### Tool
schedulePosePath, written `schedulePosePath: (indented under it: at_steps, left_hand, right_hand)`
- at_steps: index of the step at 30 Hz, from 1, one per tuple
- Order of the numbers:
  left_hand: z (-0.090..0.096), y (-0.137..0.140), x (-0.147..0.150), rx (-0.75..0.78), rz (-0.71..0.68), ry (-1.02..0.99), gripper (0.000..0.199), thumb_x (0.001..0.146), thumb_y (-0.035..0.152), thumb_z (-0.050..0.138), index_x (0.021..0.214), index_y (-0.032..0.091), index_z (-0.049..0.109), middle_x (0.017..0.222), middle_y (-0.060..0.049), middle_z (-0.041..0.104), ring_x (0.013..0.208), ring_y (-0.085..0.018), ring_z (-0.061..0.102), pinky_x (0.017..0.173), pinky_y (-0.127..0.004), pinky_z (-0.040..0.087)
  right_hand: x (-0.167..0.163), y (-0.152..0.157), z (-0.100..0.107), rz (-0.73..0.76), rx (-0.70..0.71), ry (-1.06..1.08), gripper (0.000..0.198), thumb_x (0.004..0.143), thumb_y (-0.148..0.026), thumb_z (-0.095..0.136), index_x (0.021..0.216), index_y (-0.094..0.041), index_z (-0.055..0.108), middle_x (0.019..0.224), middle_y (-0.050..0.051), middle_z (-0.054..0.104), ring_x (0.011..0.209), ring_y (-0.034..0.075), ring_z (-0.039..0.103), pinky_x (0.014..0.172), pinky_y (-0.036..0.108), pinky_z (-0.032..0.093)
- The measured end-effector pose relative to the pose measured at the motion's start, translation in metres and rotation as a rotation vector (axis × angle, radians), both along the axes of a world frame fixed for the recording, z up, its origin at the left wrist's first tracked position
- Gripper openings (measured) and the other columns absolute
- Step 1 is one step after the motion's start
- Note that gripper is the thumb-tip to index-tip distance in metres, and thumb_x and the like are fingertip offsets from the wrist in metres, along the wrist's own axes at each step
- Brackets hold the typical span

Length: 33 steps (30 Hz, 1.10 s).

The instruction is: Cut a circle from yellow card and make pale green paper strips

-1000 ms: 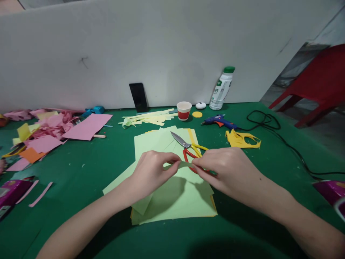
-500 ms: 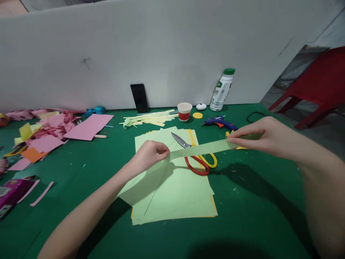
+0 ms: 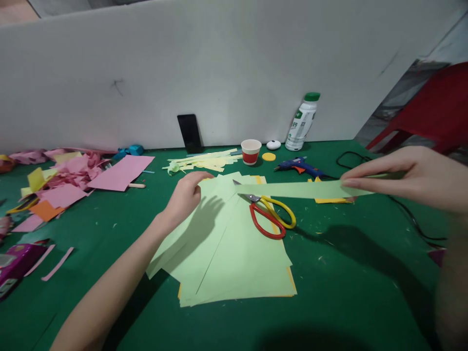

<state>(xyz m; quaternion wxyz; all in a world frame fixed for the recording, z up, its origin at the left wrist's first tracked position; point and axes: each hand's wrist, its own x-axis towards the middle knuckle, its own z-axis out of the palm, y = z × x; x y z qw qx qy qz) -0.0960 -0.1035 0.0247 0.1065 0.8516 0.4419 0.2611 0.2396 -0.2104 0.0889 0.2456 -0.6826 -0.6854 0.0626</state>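
Note:
My right hand point(image 3: 398, 178) pinches a long light-green paper strip point(image 3: 292, 190) between thumb and fingers. The strip's left end hangs free over the scissors point(image 3: 268, 226), which have one red and one yellow handle. These scissors lie on a stack of light-green paper sheets point(image 3: 241, 263), with yellow-orange edges showing beneath. My left hand point(image 3: 186, 197) is at the stack's upper left, apart from the strip. Its index finger stretches forward with the thumb apart; the other fingers are partly hidden. A line crosses the top sheet diagonally.
Pale strips point(image 3: 204, 160), a paper cup point(image 3: 250, 152), a blue glue gun point(image 3: 302, 166) with a black cord and a bottle point(image 3: 302, 122) stand or lie at the back. A phone point(image 3: 190, 134) leans on the white wall. Pink paper scraps point(image 3: 84, 173) cover the left side.
My left hand has let go of the strip and moved slightly left. My right hand has drawn the strip rightward. A sheet corner now reaches farther out at the stack's lower left.

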Motion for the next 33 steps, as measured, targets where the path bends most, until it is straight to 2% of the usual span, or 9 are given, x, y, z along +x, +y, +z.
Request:
schedulePosePath:
  at_steps: [4,7,10,16,19,22,25,29,33]
  left_hand:
    - [0.005,-0.033,0.020,0.174,-0.330,-0.112,0.038,0.082,0.003,0.031,0.112,0.014,0.053,0.113,-0.009,0.060,0.107,-0.014,0.054,0.093,-0.032,0.044]
    - [0.006,-0.053,0.030,0.144,-0.442,-0.054,0.053,0.082,0.028,0.053,0.129,0.012,0.034,0.131,-0.015,0.045,0.123,-0.019,0.039,0.102,-0.039,0.035]
    - [0.006,-0.058,0.032,0.078,-0.528,-0.065,0.046,0.082,0.028,0.054,0.124,0.014,0.041,0.122,-0.013,0.055,0.114,-0.020,0.049,0.105,-0.046,0.027]
    - [0.017,-0.064,0.031,-0.576,-0.462,-0.344,0.035,0.078,0.027,0.059,0.112,0.016,0.056,0.095,-0.008,0.067,0.076,-0.016,0.064,0.069,-0.030,0.054]
    - [0.024,-0.070,0.034,-0.843,-0.452,-0.531,0.031,0.077,0.028,0.062,0.106,0.018,0.059,0.089,-0.004,0.066,0.064,-0.011,0.063,0.063,-0.024,0.053]
    - [0.025,-0.073,0.038,-0.993,-0.442,-0.684,0.026,0.076,0.029,0.063,0.099,0.017,0.061,0.082,-0.001,0.063,0.054,-0.007,0.059,0.055,-0.020,0.051]
    - [0.022,-0.071,0.040,-1.022,-0.446,-0.749,0.024,0.076,0.031,0.061,0.096,0.017,0.060,0.078,0.000,0.059,0.047,-0.005,0.056,0.048,-0.019,0.048]
    - [0.019,-0.069,0.042,-0.987,-0.410,-0.716,0.023,0.075,0.032,0.063,0.091,0.016,0.059,0.076,0.002,0.056,0.045,-0.004,0.052,0.042,-0.017,0.045]
    - [0.019,-0.072,0.043,-0.968,-0.387,-0.599,0.018,0.076,0.029,0.062,0.087,0.016,0.059,0.078,0.001,0.058,0.046,-0.004,0.052,0.044,-0.016,0.046]
  right_hand:
    - [-0.032,-0.001,-0.001,0.251,-0.168,0.337,0.032,0.067,-0.050,0.062,0.066,-0.019,0.072,0.060,0.005,0.069,0.053,0.012,0.062,0.045,0.019,0.048]
    - [-0.051,-0.005,-0.002,0.379,-0.216,0.597,0.023,0.070,-0.043,0.063,0.065,-0.022,0.070,0.053,0.001,0.065,0.044,0.009,0.057,0.039,0.017,0.046]
    - [-0.060,-0.006,-0.002,0.393,-0.265,0.835,0.022,0.068,-0.042,0.066,0.067,-0.021,0.069,0.042,-0.002,0.058,0.031,0.005,0.047,0.027,0.014,0.033]
    - [-0.058,0.010,-0.004,0.150,-0.130,1.111,0.043,0.088,-0.045,0.032,0.093,-0.017,0.064,0.038,-0.006,0.044,0.022,0.001,0.025,0.023,0.018,0.012]
    - [-0.065,0.016,-0.009,0.212,-0.048,1.288,0.028,0.078,-0.017,0.053,0.105,-0.025,0.059,0.074,-0.003,0.058,0.038,0.000,0.040,0.031,0.015,0.029]
    - [-0.082,0.017,-0.019,0.315,-0.015,1.426,0.047,0.065,-0.004,0.056,0.105,-0.028,0.057,0.107,0.000,0.055,0.091,0.011,0.057,0.072,0.019,0.048]
    - [-0.102,0.016,-0.030,0.379,-0.127,1.499,0.040,0.061,-0.008,0.058,0.096,-0.026,0.060,0.110,0.000,0.053,0.106,0.016,0.050,0.088,0.028,0.043]
    - [-0.124,0.011,-0.041,0.410,-0.402,1.332,0.032,0.068,-0.026,0.065,0.099,-0.025,0.058,0.102,0.002,0.058,0.098,0.018,0.054,0.086,0.034,0.043]
    - [-0.132,0.006,-0.044,0.313,-0.444,1.181,0.032,0.067,-0.032,0.069,0.096,-0.022,0.058,0.094,0.002,0.061,0.085,0.017,0.058,0.077,0.032,0.045]
